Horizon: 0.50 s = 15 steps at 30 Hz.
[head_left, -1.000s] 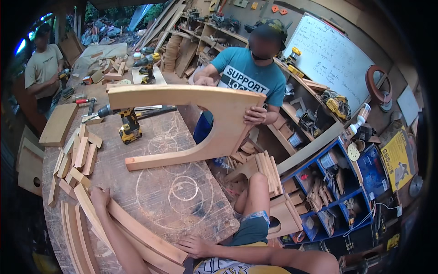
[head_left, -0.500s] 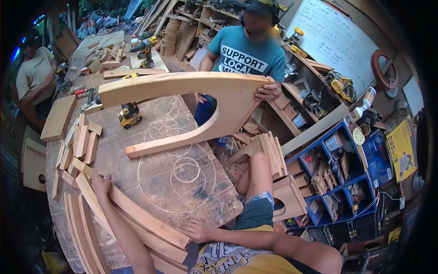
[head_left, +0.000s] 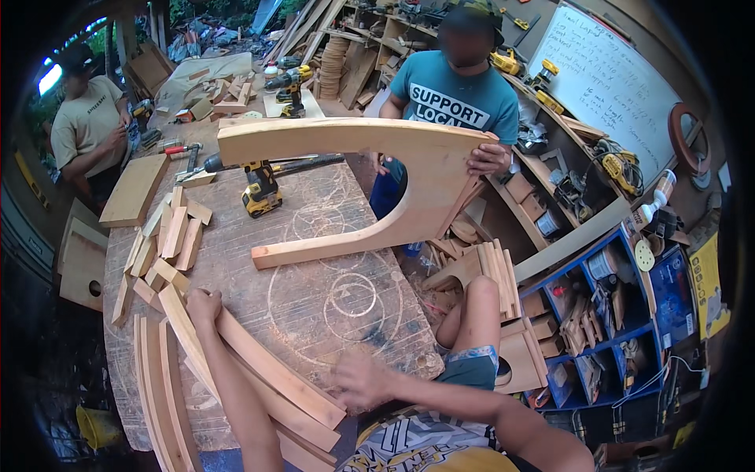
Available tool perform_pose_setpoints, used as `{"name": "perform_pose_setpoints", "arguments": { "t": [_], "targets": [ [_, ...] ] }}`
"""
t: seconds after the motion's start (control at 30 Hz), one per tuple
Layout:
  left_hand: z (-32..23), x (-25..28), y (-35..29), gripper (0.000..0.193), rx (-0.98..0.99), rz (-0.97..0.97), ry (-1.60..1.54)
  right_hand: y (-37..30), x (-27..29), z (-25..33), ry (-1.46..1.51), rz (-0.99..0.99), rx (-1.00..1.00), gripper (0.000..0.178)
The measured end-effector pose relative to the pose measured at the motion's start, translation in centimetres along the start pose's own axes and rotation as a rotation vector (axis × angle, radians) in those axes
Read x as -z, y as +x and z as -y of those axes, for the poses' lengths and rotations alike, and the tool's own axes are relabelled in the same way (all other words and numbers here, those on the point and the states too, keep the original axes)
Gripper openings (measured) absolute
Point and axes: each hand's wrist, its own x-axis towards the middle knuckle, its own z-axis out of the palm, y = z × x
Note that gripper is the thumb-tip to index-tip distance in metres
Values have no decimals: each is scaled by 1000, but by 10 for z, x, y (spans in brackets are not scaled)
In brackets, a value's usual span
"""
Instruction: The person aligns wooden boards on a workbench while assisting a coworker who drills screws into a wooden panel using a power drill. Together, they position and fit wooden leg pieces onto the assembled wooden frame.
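Head view: left hand (head_left: 204,305) is resting at the upper ends of curved boards (head_left: 275,365), lower left of frame.
Left grip is curling, but cannot tell whether it is closed on wood; right hand (head_left: 360,379) is blurring beside the lower ends, grip unreadable. An uneven push could be fanning the boards or jostling the blocks (head_left: 174,232) on the surface (head_left: 236,277). Upper centre, a co-worker's hand (head_left: 489,157) is supporting a cutout panel (head_left: 440,177); slippage could be knocking the drill (head_left: 261,193).
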Motion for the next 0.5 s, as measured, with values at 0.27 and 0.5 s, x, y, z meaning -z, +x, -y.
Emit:
{"name": "perform_pose_setpoints", "arguments": {
  "t": [0.27,0.5],
  "targets": [
    [-19,2,1,30,77,-49,6,186,155,-87,-461,-519,136,14],
    [18,-2,-1,35,107,-16,13,304,209,-182,-774,-432,-168,39]
  ]
}}
